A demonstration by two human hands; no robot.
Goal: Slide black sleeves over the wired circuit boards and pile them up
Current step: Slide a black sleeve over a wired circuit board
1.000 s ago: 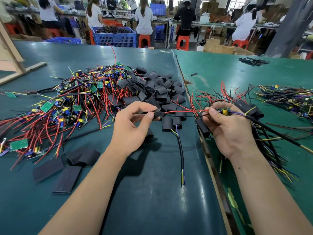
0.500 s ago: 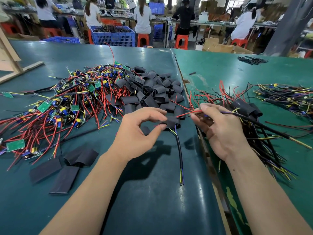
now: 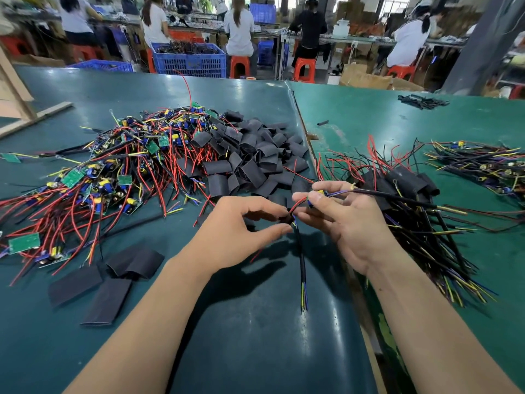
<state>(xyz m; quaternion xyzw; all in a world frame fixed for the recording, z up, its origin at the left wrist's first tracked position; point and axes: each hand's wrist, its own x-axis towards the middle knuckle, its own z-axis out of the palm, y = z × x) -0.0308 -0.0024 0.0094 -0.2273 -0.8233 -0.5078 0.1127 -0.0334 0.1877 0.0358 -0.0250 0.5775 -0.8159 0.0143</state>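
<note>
Head view. Left hand point(image 3: 235, 234), near centre: thumb and forefinger pinched on a small black sleeve point(image 3: 286, 219). Right hand point(image 3: 346, 223), just right of it: fingers closed on a wired circuit board point(image 3: 319, 194), mostly hidden; red leads run from it to the sleeve mouth. A black cable point(image 3: 301, 260) with yellow and blue ends hangs from the pinch toward the near edge of the green table point(image 3: 255, 351).

Far left: heap of unsleeved boards point(image 3: 93, 180). Far centre: loose sleeves point(image 3: 255, 160). Right: pile of sleeved boards point(image 3: 412, 200), touching the right hand's far side. Near left: flat sleeves point(image 3: 105, 288).
</note>
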